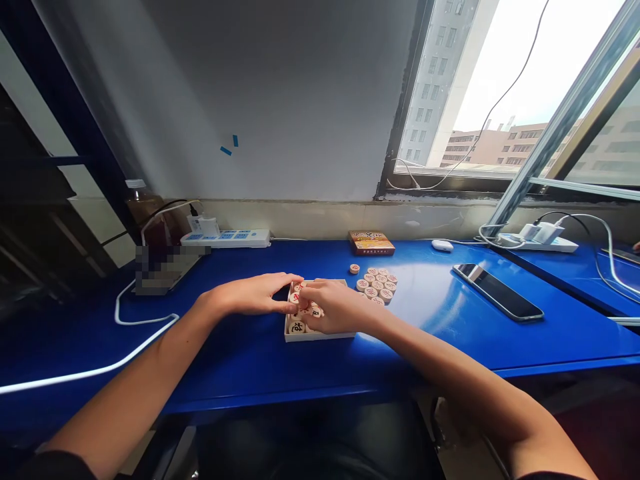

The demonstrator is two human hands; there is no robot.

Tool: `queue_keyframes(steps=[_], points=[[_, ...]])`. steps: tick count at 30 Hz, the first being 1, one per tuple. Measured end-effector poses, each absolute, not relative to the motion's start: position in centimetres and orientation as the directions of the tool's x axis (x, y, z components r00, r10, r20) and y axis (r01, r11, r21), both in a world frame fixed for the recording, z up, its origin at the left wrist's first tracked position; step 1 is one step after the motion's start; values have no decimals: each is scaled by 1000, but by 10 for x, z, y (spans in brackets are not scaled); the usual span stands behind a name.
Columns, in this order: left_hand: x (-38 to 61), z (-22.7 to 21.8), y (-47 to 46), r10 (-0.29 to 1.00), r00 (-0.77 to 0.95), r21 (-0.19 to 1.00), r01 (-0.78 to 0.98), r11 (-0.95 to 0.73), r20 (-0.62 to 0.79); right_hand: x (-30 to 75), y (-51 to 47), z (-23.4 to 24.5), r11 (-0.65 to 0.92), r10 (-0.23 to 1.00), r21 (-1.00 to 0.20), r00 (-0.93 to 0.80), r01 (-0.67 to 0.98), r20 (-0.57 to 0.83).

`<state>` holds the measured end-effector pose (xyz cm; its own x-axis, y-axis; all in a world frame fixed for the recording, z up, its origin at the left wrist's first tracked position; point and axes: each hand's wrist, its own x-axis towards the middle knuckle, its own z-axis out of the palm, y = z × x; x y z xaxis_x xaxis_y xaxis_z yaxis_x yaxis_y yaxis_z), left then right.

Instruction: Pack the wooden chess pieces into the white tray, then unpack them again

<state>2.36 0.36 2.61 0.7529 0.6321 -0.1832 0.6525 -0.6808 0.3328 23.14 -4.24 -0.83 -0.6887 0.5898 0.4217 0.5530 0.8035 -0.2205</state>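
A white open-topped box (325, 337) sits on the blue table and holds several round xiangqi pieces with black and red characters. A piece with a black character (297, 327) lies at its near left corner. My left hand (257, 293) is at the box's left side, thumb and fingers apart, fingertips touching or close to its edge. Over the box, my right hand (333, 305) has its fingers bent down among the pieces. What is between those fingertips is hidden. To the right, several pieces (377, 283) lie grouped on the table, and a single piece (355, 269) stands apart behind the box.
A printed red-brown box lid (371, 243) lies near the wall. A phone (497, 292) and a white earbud case (443, 245) are to the right. Power strips (245, 238) stand along the back, and a white cable (100, 377) crosses the left side. The table's front edge (300, 401) is nearby.
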Motion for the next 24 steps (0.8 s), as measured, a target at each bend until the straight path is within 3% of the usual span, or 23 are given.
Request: queue_keyframes(steps=[6, 10, 15, 19, 22, 24], points=[[26, 22, 5, 643, 760, 268, 642, -718, -97, 281, -15, 5, 612, 723, -245, -405, 752, 560], [30, 23, 3, 615, 788, 250, 601, -759, -24, 316, 3, 5, 485, 815, -274, -315, 830, 486], [34, 27, -1, 650, 759, 234, 627, -743, 30, 326, 5, 10, 452, 809, -269, -264, 850, 525], [32, 23, 2, 699, 715, 260, 668, -697, 37, 291, -13, 8, 579, 751, -204, -419, 790, 510], [27, 20, 7, 705, 707, 301, 686, -663, -58, 254, -29, -1, 704, 671, -93, -617, 704, 412], [24, 19, 9, 683, 720, 329, 680, -655, -127, 235, -37, -8, 737, 646, -84, -662, 671, 379]])
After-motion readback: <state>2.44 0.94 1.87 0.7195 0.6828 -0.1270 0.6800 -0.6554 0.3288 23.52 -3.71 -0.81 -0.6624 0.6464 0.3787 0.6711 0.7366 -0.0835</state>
